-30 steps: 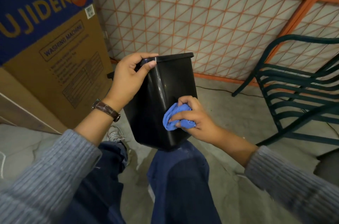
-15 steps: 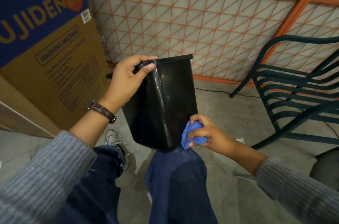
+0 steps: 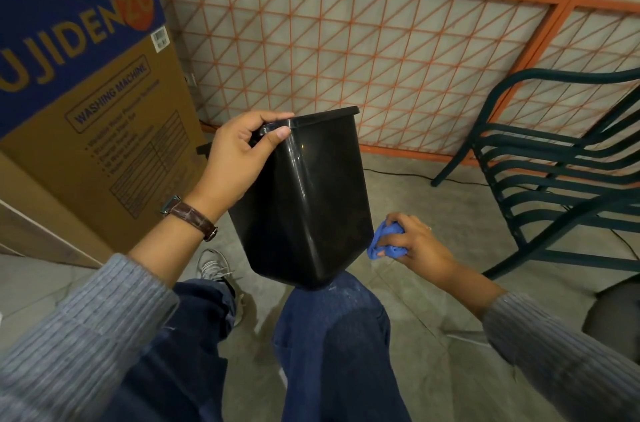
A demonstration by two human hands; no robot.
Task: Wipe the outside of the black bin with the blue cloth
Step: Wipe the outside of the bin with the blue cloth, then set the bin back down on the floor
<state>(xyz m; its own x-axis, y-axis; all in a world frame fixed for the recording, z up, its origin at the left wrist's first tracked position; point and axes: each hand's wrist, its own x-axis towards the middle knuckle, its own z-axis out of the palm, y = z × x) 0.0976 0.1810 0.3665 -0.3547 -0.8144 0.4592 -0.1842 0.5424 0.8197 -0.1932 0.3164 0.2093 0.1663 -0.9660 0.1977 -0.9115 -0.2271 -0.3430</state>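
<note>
1. My left hand (image 3: 239, 158) grips the near-left corner of the black bin (image 3: 304, 200) at its rim, thumb on the outside wall and fingers curled over the edge; the fingertips disappear inside, out of sight.
2. The bin stands tilted, its base resting on my right knee (image 3: 332, 304), its open top turned away from me so the inside cannot be seen.
3. My right hand (image 3: 415, 245) is closed around the bunched blue cloth (image 3: 382, 241), just beside the bin's lower right edge; whether cloth and plastic actually touch is hard to tell.
4. Most of the cloth is buried in my fist, only a crumpled part showing.
5. A brown-strapped wristwatch (image 3: 188, 215) sits on my left wrist, its face turned away.
6. At far left, a cardboard washing-machine box (image 3: 86, 75) is cut off by the frame, its brand name incomplete.
7. At right, dark green stacked chairs (image 3: 554, 172) run out of view.
8. One grey sneaker (image 3: 213, 266) peeks out beyond my left leg.
</note>
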